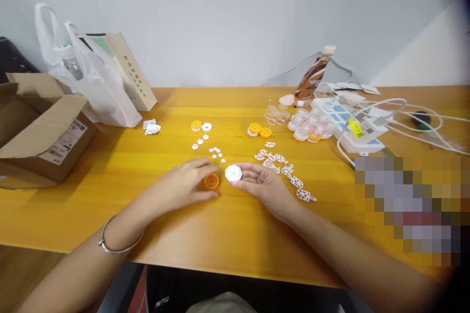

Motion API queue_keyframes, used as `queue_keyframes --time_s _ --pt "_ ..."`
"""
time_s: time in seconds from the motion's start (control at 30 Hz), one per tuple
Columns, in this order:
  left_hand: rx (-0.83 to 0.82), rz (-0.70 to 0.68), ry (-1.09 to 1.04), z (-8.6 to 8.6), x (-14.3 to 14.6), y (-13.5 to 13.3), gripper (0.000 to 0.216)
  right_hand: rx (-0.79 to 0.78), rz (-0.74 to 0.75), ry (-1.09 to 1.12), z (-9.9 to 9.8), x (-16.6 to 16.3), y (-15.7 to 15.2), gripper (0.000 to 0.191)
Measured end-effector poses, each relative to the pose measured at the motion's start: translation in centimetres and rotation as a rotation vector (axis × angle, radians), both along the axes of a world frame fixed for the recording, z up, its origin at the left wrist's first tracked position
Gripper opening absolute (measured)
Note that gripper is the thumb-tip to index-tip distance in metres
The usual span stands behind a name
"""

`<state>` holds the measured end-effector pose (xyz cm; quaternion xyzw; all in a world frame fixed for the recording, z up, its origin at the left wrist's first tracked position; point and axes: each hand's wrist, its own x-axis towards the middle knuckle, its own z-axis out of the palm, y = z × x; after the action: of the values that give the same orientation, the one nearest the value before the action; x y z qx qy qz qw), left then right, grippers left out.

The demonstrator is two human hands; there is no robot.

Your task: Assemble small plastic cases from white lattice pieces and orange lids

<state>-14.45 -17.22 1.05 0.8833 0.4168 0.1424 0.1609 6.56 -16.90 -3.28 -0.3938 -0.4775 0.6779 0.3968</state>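
Observation:
In my right hand [262, 183] is a white round disc [233, 173], gripped at its edge between thumb and fingers. My left hand [191, 181] is beside an orange round cap [212, 181], its fingers and thumb spread around the near side; the cap seems to rest on the table. Small white dots [217, 150] lie just beyond, with several small white knobbed pieces [200, 142] behind them. Right of my right hand are scattered white wheel-shaped plastic pieces [281, 159]. Farther back are an orange disc [196, 124], a white ring [207, 127] and more orange caps [265, 132].
Clear plastic domes [310, 124] and clear rings [277, 114] lie back right, near a drink bottle [312, 76] and a white power strip [345, 122] with cables. A cardboard box [44, 132], white plastic bag [106, 88] and crumpled foil [152, 127] are at left.

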Motion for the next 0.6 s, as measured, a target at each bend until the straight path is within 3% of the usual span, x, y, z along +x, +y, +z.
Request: queue_keyframes --time_s 0.23,0.4,0.6 --pt "-0.271 0.062 -0.283 -0.4 -1.0 1.8 0.017 -0.012 -0.010 0.000 0.2 0.0 0.0 0.037" --pt "-0.133 0.108 -0.220 -0.7 0.5 1.1 0.021 -0.001 -0.079 0.028 -0.2 0.0 0.3 0.036" --pt "-0.033 -0.022 -0.218 -2.6 3.6 -0.2 0.033 0.056 -0.245 0.123 -0.1 0.6 1.1 0.037"
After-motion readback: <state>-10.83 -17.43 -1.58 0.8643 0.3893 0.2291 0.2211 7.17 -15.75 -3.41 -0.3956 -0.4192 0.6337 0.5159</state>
